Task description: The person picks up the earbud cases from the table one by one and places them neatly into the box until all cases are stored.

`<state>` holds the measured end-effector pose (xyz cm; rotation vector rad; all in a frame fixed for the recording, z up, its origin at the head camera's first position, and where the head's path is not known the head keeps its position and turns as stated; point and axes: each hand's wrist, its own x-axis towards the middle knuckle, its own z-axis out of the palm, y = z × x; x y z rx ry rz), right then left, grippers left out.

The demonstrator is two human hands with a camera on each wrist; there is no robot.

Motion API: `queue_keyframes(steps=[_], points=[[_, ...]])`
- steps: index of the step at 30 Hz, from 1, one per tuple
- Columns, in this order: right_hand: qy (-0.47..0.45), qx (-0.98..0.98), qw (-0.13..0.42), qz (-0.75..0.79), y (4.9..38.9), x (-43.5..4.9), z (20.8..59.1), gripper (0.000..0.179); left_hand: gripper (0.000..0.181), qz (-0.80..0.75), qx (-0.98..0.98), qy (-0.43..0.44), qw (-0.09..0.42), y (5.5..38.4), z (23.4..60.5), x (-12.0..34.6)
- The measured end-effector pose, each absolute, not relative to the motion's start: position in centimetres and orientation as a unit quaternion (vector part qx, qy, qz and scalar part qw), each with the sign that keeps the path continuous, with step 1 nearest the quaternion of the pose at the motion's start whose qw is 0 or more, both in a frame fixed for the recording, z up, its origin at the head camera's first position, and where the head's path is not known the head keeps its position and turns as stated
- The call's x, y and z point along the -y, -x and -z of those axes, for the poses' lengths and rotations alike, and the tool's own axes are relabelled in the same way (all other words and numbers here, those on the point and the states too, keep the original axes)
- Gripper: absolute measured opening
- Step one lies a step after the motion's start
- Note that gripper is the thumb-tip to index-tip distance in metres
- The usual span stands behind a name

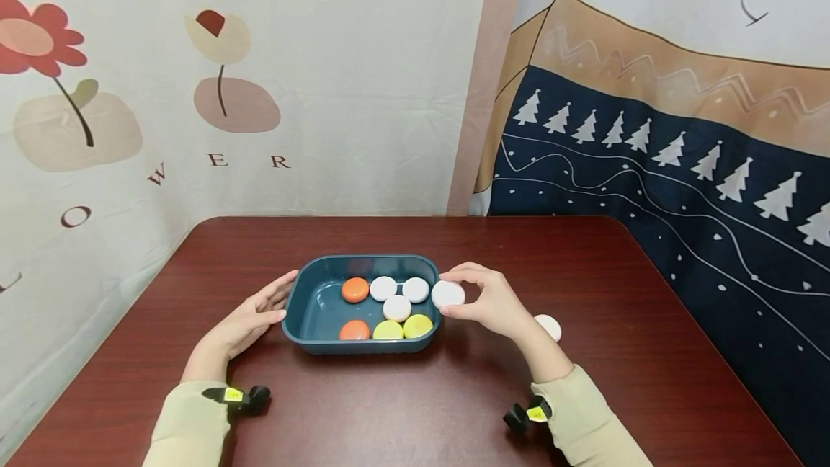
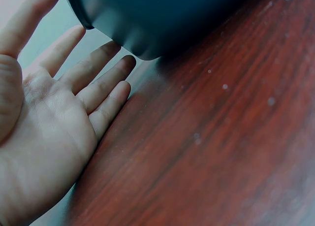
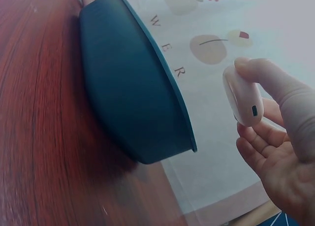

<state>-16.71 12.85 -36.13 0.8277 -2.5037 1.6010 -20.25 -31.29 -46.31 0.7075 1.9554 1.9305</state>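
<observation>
My right hand (image 1: 491, 301) pinches a white round puck (image 1: 448, 294) between thumb and fingers, at the right rim of a dark teal tray (image 1: 363, 347). Seen edge-on in the right wrist view, this puck (image 3: 242, 95) is thick with rounded edges and has a small dark slot in its side. My left hand (image 1: 249, 319) lies along the tray's left end, fingers extended, with thumb and fingertips right at the rim. Inside the tray are two orange pucks (image 1: 354, 290), three white pucks (image 1: 397, 308) and two yellow pucks (image 1: 418, 326).
Another white puck (image 1: 549, 327) lies on the reddish-brown wooden table (image 1: 363, 409), partly hidden behind my right wrist. A printed cloth with flowers (image 1: 363, 92) hangs behind the table, and a dark blue cloth with trees (image 1: 648, 200) hangs on the right.
</observation>
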Motion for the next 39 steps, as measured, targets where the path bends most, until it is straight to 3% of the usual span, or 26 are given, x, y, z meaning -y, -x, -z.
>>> queue_keyframes(steps=[39], points=[[-0.253,0.792,0.035,-0.554,16.4,-6.0,36.5,0.042,0.068,-0.674,-0.680,-0.244,0.151,20.2,46.3,31.3]])
